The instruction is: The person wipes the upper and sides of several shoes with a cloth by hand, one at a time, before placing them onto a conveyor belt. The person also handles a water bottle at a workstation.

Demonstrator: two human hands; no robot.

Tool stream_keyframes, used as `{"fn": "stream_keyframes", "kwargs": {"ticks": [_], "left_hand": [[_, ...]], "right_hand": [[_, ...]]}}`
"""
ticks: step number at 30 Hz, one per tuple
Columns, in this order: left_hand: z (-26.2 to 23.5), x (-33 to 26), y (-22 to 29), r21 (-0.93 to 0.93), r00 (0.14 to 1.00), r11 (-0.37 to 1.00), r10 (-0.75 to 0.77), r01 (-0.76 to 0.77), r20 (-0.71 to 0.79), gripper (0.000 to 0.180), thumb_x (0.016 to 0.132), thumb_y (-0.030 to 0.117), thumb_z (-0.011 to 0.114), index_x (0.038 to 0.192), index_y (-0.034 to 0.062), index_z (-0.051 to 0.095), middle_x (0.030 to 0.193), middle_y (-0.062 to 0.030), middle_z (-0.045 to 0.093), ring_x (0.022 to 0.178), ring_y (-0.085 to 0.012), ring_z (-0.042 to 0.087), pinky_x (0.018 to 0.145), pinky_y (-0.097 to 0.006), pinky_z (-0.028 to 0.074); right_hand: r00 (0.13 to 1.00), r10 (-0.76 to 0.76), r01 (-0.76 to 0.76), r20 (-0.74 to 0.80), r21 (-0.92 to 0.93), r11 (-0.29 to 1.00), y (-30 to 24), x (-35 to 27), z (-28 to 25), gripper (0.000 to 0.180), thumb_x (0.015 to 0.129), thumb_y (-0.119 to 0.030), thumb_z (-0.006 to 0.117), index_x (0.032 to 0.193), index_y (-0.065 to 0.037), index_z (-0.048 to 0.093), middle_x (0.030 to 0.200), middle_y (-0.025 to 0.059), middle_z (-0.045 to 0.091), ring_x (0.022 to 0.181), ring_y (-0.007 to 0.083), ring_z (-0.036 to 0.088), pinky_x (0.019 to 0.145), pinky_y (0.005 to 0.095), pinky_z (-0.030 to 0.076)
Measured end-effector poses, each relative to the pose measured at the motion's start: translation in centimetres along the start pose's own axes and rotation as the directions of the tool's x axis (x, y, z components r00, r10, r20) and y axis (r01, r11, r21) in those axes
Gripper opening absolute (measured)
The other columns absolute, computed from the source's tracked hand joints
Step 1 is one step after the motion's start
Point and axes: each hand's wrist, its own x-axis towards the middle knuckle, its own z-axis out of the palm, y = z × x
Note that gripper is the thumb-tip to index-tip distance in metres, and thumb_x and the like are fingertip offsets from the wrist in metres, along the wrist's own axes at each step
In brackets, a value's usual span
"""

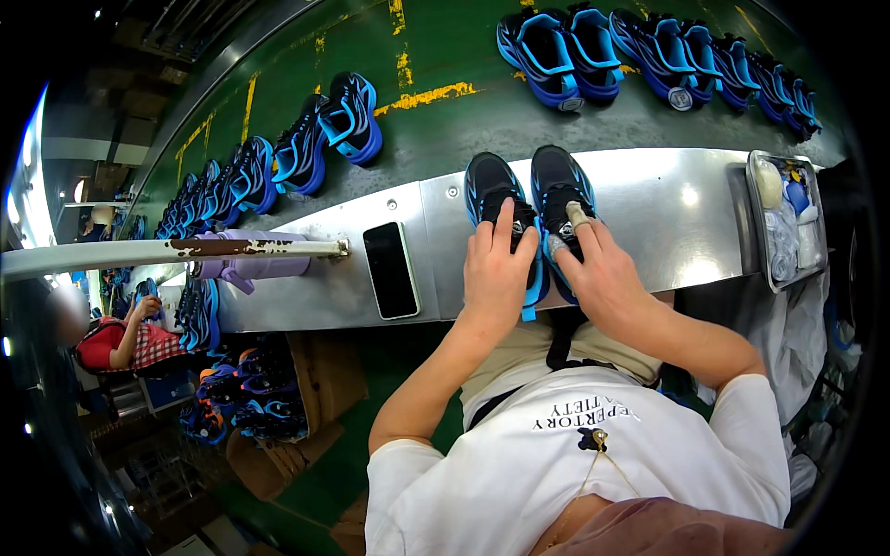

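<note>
Two black-and-blue sneakers stand side by side on the steel ledge before me, toes pointing away. My left hand grips the left sneaker around its tongue, index finger stretched along the laces and thumb at the opening. On the right sneaker, my right hand holds the tongue area between thumb and index finger, both wrapped in pale covers. My hands hide the shoe openings in part. A blue heel loop shows below my left hand.
Left of the shoes lies a phone, near a purple bottle and a worn metal bar. A tray of small items sits at right. Sneakers line the green conveyor. Far left, another person handles a shoe.
</note>
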Motion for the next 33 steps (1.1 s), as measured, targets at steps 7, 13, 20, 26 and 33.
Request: {"fn": "stream_keyframes", "kwargs": {"ticks": [7, 13, 20, 26, 33], "left_hand": [[-1.8, 0.4, 1.2, -0.165, 0.998, 0.984, -0.065, 0.065, 0.004, 0.033, 0.078, 0.009, 0.065, 0.111, 0.0053, 0.064, 0.131, -0.0219, 0.049, 0.093, -0.0334, 0.051, 0.087, -0.040, 0.043], [-1.2, 2.5, -0.2, -0.298, 0.992, 0.946, -0.121, 0.125, 0.033, 0.024, 0.078, 0.012, 0.069, 0.102, 0.0074, 0.067, 0.110, -0.0147, 0.059, 0.092, -0.0313, 0.053, 0.082, -0.039, 0.044], [-0.2, 2.3, 0.9, -0.272, 0.994, 0.961, -0.080, 0.058, -0.071, 0.016, 0.076, 0.009, 0.070, 0.089, 0.0022, 0.064, 0.089, -0.0089, 0.058, 0.086, -0.0300, 0.053, 0.074, -0.038, 0.045], [0.1, 1.7, 1.2, -0.377, 0.967, 0.915, -0.213, 0.147, -0.138, 0.029, 0.075, 0.006, 0.069, 0.103, 0.0034, 0.060, 0.093, -0.0105, 0.056, 0.088, -0.0310, 0.052, 0.077, -0.038, 0.044], [-1.1, 2.6, 1.8, -0.475, 0.941, 0.822, -0.336, 0.314, 0.040, 0.030, 0.075, 0.004, 0.069, 0.104, 0.0031, 0.060, 0.090, -0.0084, 0.057, 0.079, -0.0232, 0.051, 0.069, -0.033, 0.043]], "right_hand": [[0.993, 0.081, -0.114, 0.087, 0.497, 0.860, 2.6, -0.7, -1.9, 0.042, 0.087, -0.020, 0.062, 0.125, -0.005, 0.052, 0.130, 0.0319, 0.043, 0.113, 0.0466, 0.049, 0.092, 0.0430, 0.046], [0.978, -0.084, 0.030, 0.192, 0.267, 0.963, 5.3, 2.9, -3.7, 0.026, 0.081, -0.017, 0.066, 0.104, -0.005, 0.062, 0.085, 0.0175, 0.056, 0.078, 0.0362, 0.058, 0.066, 0.0442, 0.047], [0.997, 0.061, -0.069, 0.039, 0.240, 0.968, 5.3, 2.0, -1.3, 0.022, 0.079, -0.018, 0.068, 0.093, -0.004, 0.060, 0.081, 0.0158, 0.056, 0.073, 0.0369, 0.059, 0.064, 0.0435, 0.047], [0.966, -0.129, 0.071, 0.223, 0.250, 0.966, 6.0, 3.6, -3.5, 0.023, 0.077, -0.027, 0.070, 0.090, -0.008, 0.064, 0.082, 0.0113, 0.058, 0.084, 0.0301, 0.059, 0.069, 0.0414, 0.048], [0.940, -0.130, 0.018, 0.316, 0.335, 0.942, 7.0, 3.7, -4.8, 0.023, 0.077, -0.023, 0.069, 0.096, -0.012, 0.069, 0.084, 0.0113, 0.058, 0.085, 0.0307, 0.060, 0.071, 0.0407, 0.048]]}}
